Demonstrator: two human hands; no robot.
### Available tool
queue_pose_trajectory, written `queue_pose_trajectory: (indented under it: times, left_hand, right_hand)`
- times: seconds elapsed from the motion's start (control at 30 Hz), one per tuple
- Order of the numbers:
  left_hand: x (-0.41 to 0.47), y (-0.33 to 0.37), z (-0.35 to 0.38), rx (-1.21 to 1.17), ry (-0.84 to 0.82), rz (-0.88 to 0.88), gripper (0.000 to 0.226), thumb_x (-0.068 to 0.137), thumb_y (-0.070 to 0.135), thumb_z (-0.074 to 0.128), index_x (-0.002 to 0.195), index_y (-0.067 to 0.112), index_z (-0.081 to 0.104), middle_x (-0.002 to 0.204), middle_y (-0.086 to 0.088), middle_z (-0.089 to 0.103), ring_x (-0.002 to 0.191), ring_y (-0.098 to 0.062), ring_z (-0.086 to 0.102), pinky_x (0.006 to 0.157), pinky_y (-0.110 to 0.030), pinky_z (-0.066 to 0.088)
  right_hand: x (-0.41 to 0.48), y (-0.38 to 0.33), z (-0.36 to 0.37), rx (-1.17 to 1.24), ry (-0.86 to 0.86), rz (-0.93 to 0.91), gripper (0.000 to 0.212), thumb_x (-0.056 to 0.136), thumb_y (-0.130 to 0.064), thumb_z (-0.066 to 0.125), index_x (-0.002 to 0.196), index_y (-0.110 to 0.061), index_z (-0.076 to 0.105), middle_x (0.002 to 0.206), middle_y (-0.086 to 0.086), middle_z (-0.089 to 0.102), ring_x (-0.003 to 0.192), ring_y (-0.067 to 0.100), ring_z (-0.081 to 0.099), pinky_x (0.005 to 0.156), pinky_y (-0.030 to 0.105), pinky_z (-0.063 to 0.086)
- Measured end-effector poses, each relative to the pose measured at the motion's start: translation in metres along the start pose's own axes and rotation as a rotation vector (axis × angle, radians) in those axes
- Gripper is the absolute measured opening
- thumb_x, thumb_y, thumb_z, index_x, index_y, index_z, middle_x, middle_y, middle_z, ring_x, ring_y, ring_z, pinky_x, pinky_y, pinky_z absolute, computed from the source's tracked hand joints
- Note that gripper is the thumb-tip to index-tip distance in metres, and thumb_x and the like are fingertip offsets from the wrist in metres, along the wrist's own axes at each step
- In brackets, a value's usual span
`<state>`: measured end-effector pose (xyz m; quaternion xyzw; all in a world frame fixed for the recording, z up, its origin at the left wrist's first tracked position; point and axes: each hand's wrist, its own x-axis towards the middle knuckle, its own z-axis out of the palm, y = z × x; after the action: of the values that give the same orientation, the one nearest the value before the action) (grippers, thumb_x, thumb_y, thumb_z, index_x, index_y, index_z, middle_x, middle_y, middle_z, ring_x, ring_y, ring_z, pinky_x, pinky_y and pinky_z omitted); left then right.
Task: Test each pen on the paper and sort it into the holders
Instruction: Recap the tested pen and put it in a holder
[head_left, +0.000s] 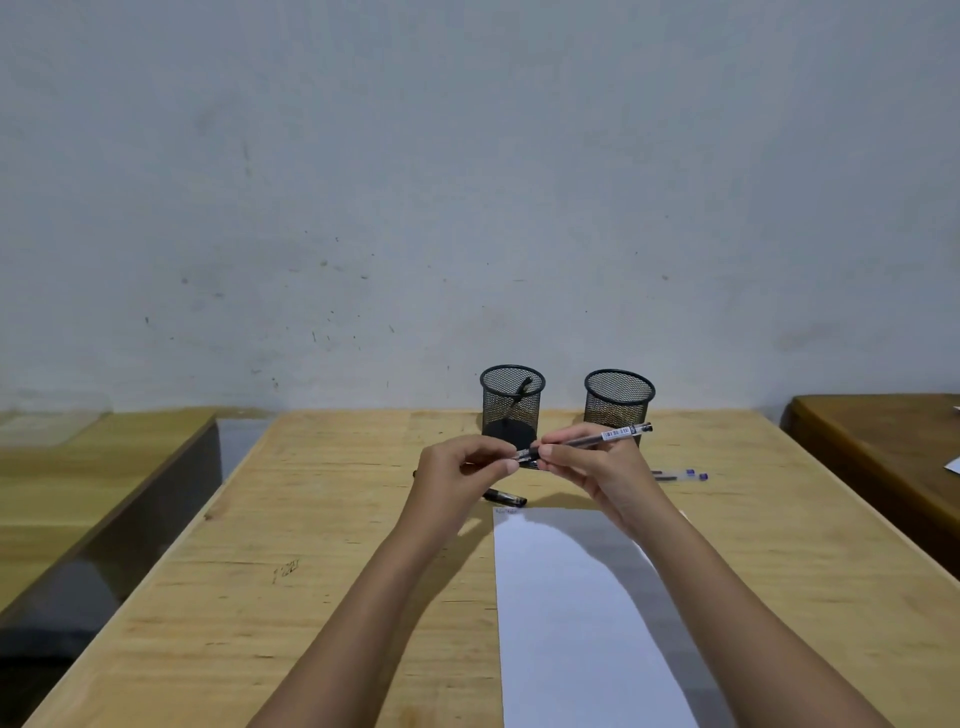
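Both hands are raised above the wooden table, holding one clear pen with a barcode label. My right hand grips its barrel. My left hand pinches its cap end. Behind them stand two black mesh holders: the left holder has one pen leaning inside, while the right holder shows nothing inside. A white paper sheet lies in front of me with faint scribbles at its top left corner. A black pen lies under my left hand; two blue-capped pens lie to the right.
A grey wall rises just behind the holders. A second wooden table stands to the left across a gap, and a darker brown table sits at the right edge.
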<state>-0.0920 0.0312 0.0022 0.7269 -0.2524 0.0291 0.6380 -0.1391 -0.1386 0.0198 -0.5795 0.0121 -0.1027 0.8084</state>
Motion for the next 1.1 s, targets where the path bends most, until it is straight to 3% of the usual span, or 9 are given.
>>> queue_pose_trajectory:
  times: [0.23, 0.47, 0.6, 0.7, 0.8, 0.97, 1.1]
  left_hand:
    - [0.005, 0.001, 0.011, -0.093, -0.01, -0.034, 0.02, 0.073, 0.002, 0.075, 0.074, 0.022, 0.073, 0.074, 0.007, 0.073, 0.075, -0.007, 0.067, 0.074, -0.019, 0.053]
    - [0.013, -0.007, 0.0, -0.147, -0.024, -0.124, 0.014, 0.072, -0.002, 0.074, 0.082, 0.008, 0.074, 0.072, 0.008, 0.073, 0.069, 0.0, 0.066, 0.067, -0.012, 0.05]
    - [0.025, -0.003, -0.019, -0.092, -0.011, -0.111, 0.014, 0.071, 0.0, 0.075, 0.081, 0.01, 0.074, 0.072, 0.008, 0.073, 0.07, 0.0, 0.066, 0.067, -0.01, 0.05]
    - [0.036, 0.004, -0.026, -0.116, 0.069, -0.088, 0.015, 0.071, 0.001, 0.076, 0.082, 0.012, 0.074, 0.071, 0.008, 0.073, 0.069, 0.0, 0.065, 0.067, -0.01, 0.051]
    - [0.048, 0.011, -0.021, -0.169, 0.144, -0.05, 0.02, 0.072, 0.0, 0.075, 0.09, 0.009, 0.072, 0.08, 0.002, 0.073, 0.075, -0.004, 0.067, 0.073, -0.013, 0.053]
    - [0.07, 0.028, -0.001, -0.231, 0.145, 0.029, 0.023, 0.074, -0.002, 0.072, 0.093, 0.01, 0.07, 0.085, -0.003, 0.072, 0.082, -0.013, 0.066, 0.083, -0.021, 0.054]
    - [0.094, 0.031, 0.007, -0.208, 0.101, 0.064, 0.023, 0.076, 0.002, 0.071, 0.099, 0.009, 0.069, 0.092, -0.003, 0.071, 0.086, -0.01, 0.067, 0.086, -0.021, 0.053]
  right_hand:
    - [0.0, -0.006, -0.005, -0.05, 0.006, -0.002, 0.012, 0.072, 0.015, 0.064, 0.077, 0.004, 0.064, 0.067, 0.012, 0.07, 0.057, 0.019, 0.068, 0.057, 0.018, 0.054]
    - [0.0, -0.02, -0.009, -0.281, -0.027, -0.042, 0.013, 0.072, 0.007, 0.07, 0.085, 0.003, 0.068, 0.07, 0.006, 0.072, 0.067, 0.017, 0.07, 0.064, 0.017, 0.055]
    - [0.003, -0.029, -0.023, -0.34, 0.038, -0.091, 0.013, 0.07, -0.001, 0.075, 0.08, -0.008, 0.073, 0.071, 0.003, 0.073, 0.072, 0.017, 0.069, 0.069, 0.019, 0.054]
    - [0.006, -0.028, -0.024, -0.542, 0.051, -0.118, 0.011, 0.068, -0.005, 0.079, 0.075, -0.012, 0.075, 0.074, 0.005, 0.073, 0.072, 0.018, 0.068, 0.074, 0.031, 0.056]
    - [0.015, -0.023, -0.019, -0.774, 0.066, -0.145, 0.014, 0.067, -0.01, 0.08, 0.067, -0.022, 0.073, 0.073, 0.007, 0.073, 0.072, 0.029, 0.069, 0.073, 0.046, 0.056]
    - [0.028, -0.021, -0.015, -1.022, -0.021, -0.19, 0.015, 0.072, -0.011, 0.076, 0.079, -0.022, 0.071, 0.073, 0.001, 0.069, 0.073, 0.021, 0.069, 0.075, 0.033, 0.057]
    - [0.045, -0.016, -0.015, -0.949, 0.089, -0.205, 0.018, 0.071, -0.008, 0.075, 0.073, -0.023, 0.065, 0.066, -0.002, 0.062, 0.066, 0.023, 0.066, 0.074, 0.036, 0.057]
